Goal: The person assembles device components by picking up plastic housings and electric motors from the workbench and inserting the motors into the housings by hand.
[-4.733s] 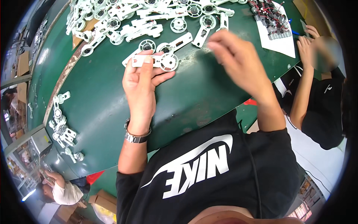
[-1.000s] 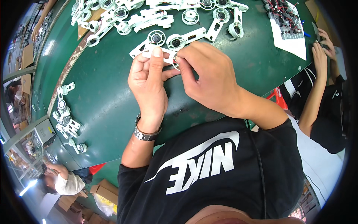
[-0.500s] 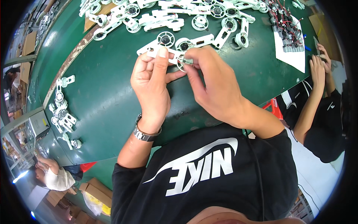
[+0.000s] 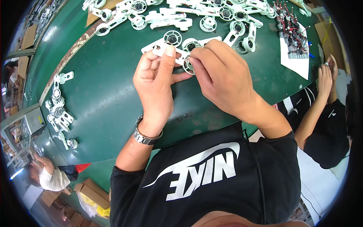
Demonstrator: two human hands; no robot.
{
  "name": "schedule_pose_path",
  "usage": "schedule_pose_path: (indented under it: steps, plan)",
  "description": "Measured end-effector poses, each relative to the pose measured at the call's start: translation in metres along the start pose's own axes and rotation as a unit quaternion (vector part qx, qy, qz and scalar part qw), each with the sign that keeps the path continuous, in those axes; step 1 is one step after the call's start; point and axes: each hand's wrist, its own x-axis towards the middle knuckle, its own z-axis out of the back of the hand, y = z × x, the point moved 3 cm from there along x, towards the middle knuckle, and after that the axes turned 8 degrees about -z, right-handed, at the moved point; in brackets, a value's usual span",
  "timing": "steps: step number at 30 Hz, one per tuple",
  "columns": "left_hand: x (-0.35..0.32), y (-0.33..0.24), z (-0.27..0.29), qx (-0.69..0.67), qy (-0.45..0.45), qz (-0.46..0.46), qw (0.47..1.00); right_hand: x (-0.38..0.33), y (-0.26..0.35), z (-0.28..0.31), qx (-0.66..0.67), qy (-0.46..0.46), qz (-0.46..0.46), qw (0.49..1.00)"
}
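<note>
Between the thumb and fingers of my left hand (image 4: 155,85) is a white plastic arm part (image 4: 180,59) with a spoked ring at its end. The ring points toward my right hand (image 4: 228,77). The thumb and fingers of that hand are pinched together at the ring's edge; what they hold, if anything, is hidden behind them. Just beyond my hands lie two similar white parts, one with a round ring and dark centre (image 4: 172,38), the other partly covered by my right fingers.
Many white arm parts (image 4: 208,24) are heaped along the table's far side. Small motors with red and black wires (image 4: 293,38) lie on white paper (image 4: 297,67) at right. More white parts (image 4: 58,110) stand at left on the green table (image 4: 102,98). A co-worker's hands (image 4: 325,77) are at far right.
My right fingers have closed in over the ring, covering the small silvery piece with a red wire that showed between them before. My left hand keeps its hold; the view has shifted slightly.
</note>
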Motion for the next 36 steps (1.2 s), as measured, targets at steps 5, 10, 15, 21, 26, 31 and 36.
schedule_pose_path:
  steps: [5, 10, 15, 21, 26, 31, 36]
  plan:
    - [0.002, 0.001, 0.001, -0.019, -0.005, -0.001, 1.0, -0.007, 0.006, -0.01, 0.037, 0.001, -0.039, 0.999]
    - [0.003, 0.002, 0.002, -0.025, 0.006, -0.001, 1.0, -0.002, 0.001, -0.013, 0.151, 0.03, -0.076, 0.985]
    - [0.004, 0.003, 0.001, -0.027, 0.002, -0.004, 1.0, -0.004, 0.0, 0.003, 0.21, 0.066, -0.105, 0.97]
    - [0.002, 0.0, -0.003, 0.001, -0.002, -0.013, 1.0, 0.002, -0.003, 0.006, 0.184, 0.04, -0.092, 0.978]
    - [0.005, 0.0, 0.002, -0.025, 0.01, -0.018, 0.999, 0.002, -0.005, 0.007, 0.168, -0.004, -0.056, 0.984]
    - [0.004, -0.001, -0.001, -0.04, 0.01, -0.021, 0.999, 0.007, -0.015, 0.006, 0.092, -0.028, 0.045, 0.994]
    - [0.004, 0.007, 0.004, -0.043, -0.011, -0.015, 0.999, 0.006, -0.013, 0.004, 0.032, 0.039, 0.033, 0.998]
